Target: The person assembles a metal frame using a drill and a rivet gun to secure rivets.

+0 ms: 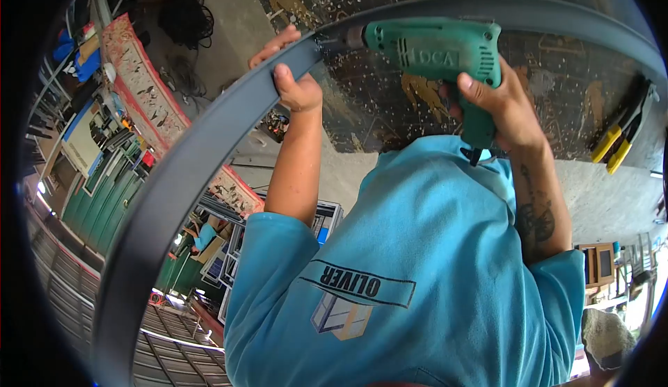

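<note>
My left hand (300, 92) is closed around a long dark grey metal profile (209, 126), thumb on the near face and fingers over the far side. In my right hand (506, 105) is a green power drill (435, 49) marked DCA, gripped by its handle. The drill lies level, its chuck (355, 37) pointing left at the profile, close to my left hand. Whatever bit is in the chuck is hard to make out against the dark metal. The profile spans the view and looks bent through the wide lens.
Under the profile is a dark, scuffed worktable (355, 119) strewn with small shavings. Pliers with yellow handles (612, 149) lie at its right side. A red-edged bench (142, 84) stands at left, and another person (203, 237) is farther off. Black cable (186, 17) lies coiled on the floor.
</note>
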Available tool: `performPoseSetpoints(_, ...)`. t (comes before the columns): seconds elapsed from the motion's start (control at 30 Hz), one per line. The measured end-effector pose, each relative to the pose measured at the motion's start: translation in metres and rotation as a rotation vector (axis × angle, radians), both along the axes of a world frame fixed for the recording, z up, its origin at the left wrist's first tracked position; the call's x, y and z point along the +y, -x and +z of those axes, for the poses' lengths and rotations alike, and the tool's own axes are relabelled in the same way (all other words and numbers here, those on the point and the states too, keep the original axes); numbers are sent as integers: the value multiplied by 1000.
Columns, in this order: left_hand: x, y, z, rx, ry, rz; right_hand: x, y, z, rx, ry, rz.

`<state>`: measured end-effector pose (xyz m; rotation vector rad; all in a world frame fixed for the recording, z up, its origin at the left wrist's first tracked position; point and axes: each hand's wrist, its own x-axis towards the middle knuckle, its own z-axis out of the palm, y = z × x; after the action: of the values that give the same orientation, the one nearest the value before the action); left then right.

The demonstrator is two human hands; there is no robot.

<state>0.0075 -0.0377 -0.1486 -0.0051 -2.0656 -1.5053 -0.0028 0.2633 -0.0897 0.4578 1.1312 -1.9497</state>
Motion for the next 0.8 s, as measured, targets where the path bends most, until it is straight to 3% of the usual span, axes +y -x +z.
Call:
performPoseSetpoints(0.27,-2,4,-6,66,195,112,-17,6,-16,-48,-9,51)
performPoseSetpoints(0.67,-1,7,-10,94,160,125,-23,15,-14,-46,-69,73)
performPoseSetpoints(0.73,-1,8,-11,98,161,123,-22,21,-21,122,22,84)
performPoseSetpoints(0.8,-1,8,-10,101,158,123,-18,21,-25,17,35,100)
